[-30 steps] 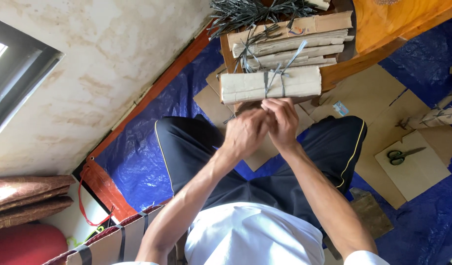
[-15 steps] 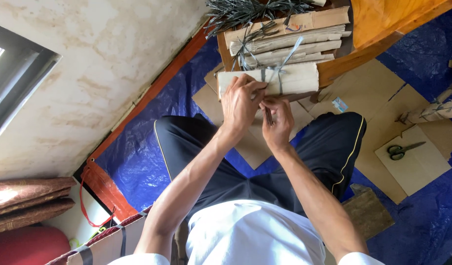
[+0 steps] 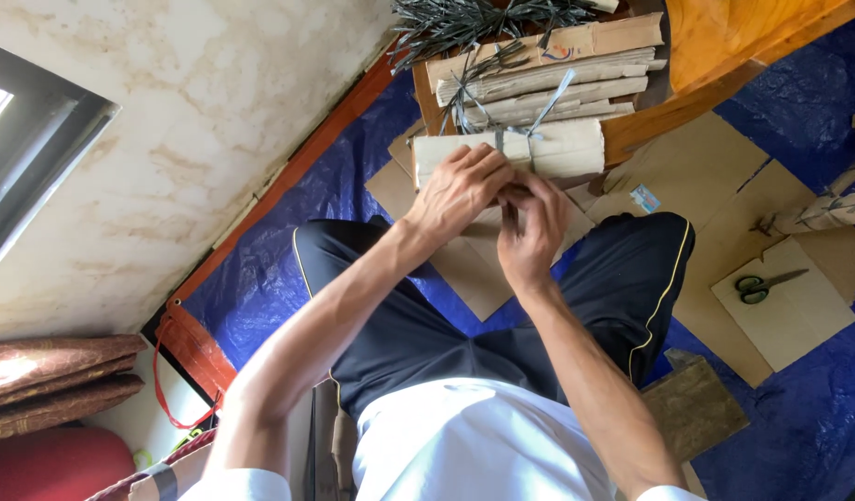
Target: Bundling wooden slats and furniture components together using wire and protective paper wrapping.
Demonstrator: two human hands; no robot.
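A pale rolled cardboard bundle (image 3: 566, 148) lies across the front of a stack of similar tied bundles (image 3: 548, 83). A grey strip (image 3: 529, 139) binds it around the middle. My left hand (image 3: 460, 190) lies over the bundle's left half, with its fingers curled onto it beside the tie. My right hand (image 3: 534, 227) is just below the tie, its fingertips pinching the strip's ends. Both hands touch each other at the knot. I sit cross-legged in dark trousers (image 3: 427, 315), with flat cardboard sheets (image 3: 483, 278) in front of me.
Green-handled scissors (image 3: 761, 286) lie on a cardboard sheet (image 3: 789, 315) to the right. A blue tarp (image 3: 798, 408) covers the floor. Loose grey strips (image 3: 464, 19) sit behind the stack, beside an orange wooden board (image 3: 724, 46). A stained wall (image 3: 167, 139) runs along the left, with cushions (image 3: 47, 380) below it.
Both hands rose from above my lap to the front bundle. The left hand has spread over it and the right hand has closed in at the tie.
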